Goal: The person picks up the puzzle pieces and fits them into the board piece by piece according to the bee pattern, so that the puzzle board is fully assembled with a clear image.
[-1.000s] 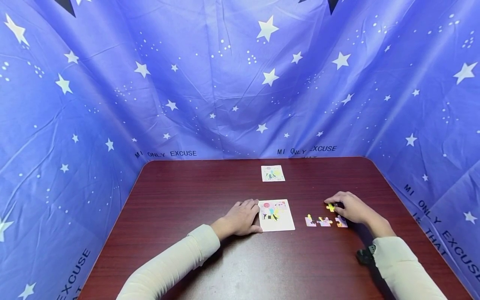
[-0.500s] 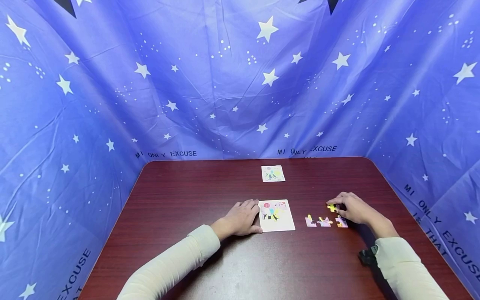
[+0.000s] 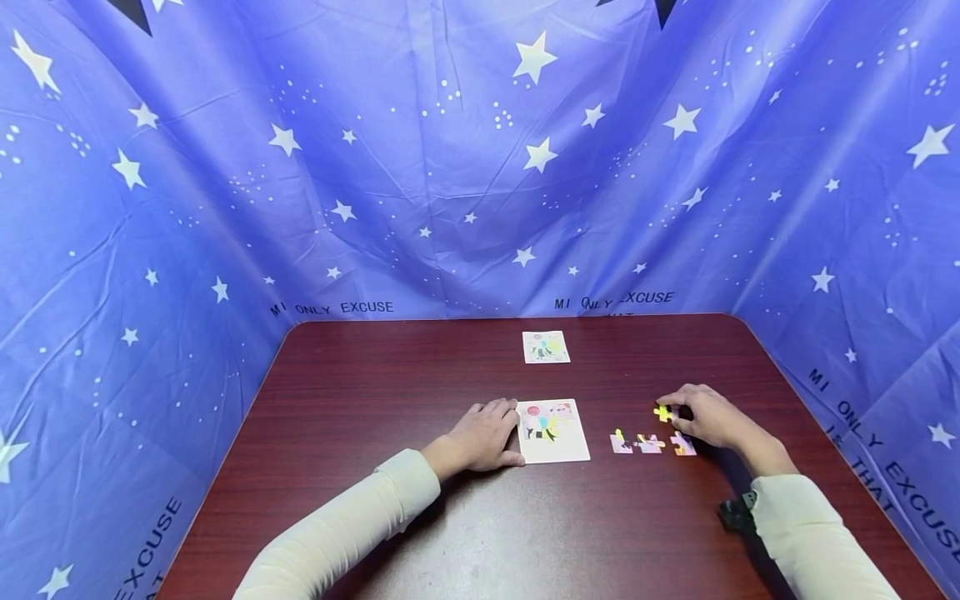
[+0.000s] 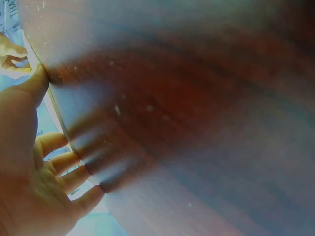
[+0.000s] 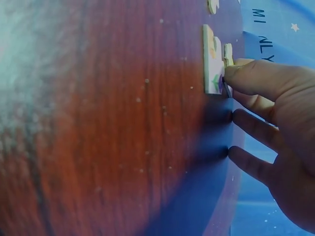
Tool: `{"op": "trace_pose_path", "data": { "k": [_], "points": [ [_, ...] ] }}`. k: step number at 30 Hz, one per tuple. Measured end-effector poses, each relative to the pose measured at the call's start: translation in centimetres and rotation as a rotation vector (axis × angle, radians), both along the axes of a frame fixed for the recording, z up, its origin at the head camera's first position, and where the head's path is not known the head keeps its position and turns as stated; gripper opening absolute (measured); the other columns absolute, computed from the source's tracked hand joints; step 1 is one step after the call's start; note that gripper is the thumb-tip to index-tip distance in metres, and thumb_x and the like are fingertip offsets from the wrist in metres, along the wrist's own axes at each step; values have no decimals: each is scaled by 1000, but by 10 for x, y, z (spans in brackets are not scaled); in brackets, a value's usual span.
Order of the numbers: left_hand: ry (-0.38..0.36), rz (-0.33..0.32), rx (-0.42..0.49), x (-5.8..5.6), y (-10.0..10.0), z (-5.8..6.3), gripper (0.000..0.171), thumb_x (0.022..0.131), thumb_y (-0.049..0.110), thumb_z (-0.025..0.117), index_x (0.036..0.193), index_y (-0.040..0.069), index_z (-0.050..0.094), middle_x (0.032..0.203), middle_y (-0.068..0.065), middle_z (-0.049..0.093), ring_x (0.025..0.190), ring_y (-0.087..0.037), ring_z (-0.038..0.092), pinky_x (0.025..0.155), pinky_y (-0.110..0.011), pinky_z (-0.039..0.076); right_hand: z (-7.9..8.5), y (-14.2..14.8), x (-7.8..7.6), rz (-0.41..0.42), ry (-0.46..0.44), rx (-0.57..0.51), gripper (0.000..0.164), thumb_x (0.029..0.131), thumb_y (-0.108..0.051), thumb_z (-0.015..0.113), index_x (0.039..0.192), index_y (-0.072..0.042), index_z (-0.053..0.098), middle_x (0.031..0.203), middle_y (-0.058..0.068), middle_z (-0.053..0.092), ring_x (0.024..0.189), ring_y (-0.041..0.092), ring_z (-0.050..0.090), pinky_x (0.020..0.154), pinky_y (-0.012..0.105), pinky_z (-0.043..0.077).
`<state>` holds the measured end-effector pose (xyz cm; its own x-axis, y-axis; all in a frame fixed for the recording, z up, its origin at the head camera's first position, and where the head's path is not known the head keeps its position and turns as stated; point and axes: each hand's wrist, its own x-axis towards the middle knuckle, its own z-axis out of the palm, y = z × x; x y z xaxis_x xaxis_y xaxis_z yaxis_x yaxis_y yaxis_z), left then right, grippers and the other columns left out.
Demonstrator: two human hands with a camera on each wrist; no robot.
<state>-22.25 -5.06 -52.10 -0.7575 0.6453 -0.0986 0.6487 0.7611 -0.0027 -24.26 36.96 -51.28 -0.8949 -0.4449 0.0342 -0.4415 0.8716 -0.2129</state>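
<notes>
In the head view, a square white puzzle board (image 3: 566,447) lies mid-table, its upper part filled with a coloured picture. My left hand (image 3: 482,437) rests at its left edge, fingertips at the upper corner and thumb near the lower one; the left wrist view shows the fingers (image 4: 74,179) spread on the tabletop. My right hand (image 3: 708,417) pinches a yellow jigsaw piece (image 3: 663,413) between thumb and forefinger, low over the table. Just in front lie three loose jigsaw pieces, a left one (image 3: 621,442), a middle one (image 3: 650,444) and a right one (image 3: 683,444), partly under the thumb.
A smaller picture card (image 3: 546,347) lies behind the board, near the far side of the dark red table (image 3: 360,375). Blue star-printed cloth (image 3: 420,167) hangs around the back and sides. A black device (image 3: 733,515) sits under the right wrist.
My right hand has shifted slightly to the right with the yellow jigsaw piece, which has turned a little. The left hand and the board have stayed put.
</notes>
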Motion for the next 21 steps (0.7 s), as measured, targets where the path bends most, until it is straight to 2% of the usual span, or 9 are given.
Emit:
{"op": "trace_pose_path", "data": {
  "k": [10,21],
  "points": [
    [1,-6,-3,1,0,1,66,90,69,59,129,16,54,156,-8,46,146,-24,44,110,-43,45,-5,3,-2,-14,5,-10,30,83,-9,74,113,-7,76,109,16,72,106,42,62,95,60,48],
    [-6,-2,-7,0,0,1,67,90,70,58,129,16,54,157,-9,46,146,-25,44,111,-44,44,-4,-14,-2,5,24,-64,31,83,-9,73,114,-11,77,104,7,71,103,33,62,91,54,50]
  ]
}}
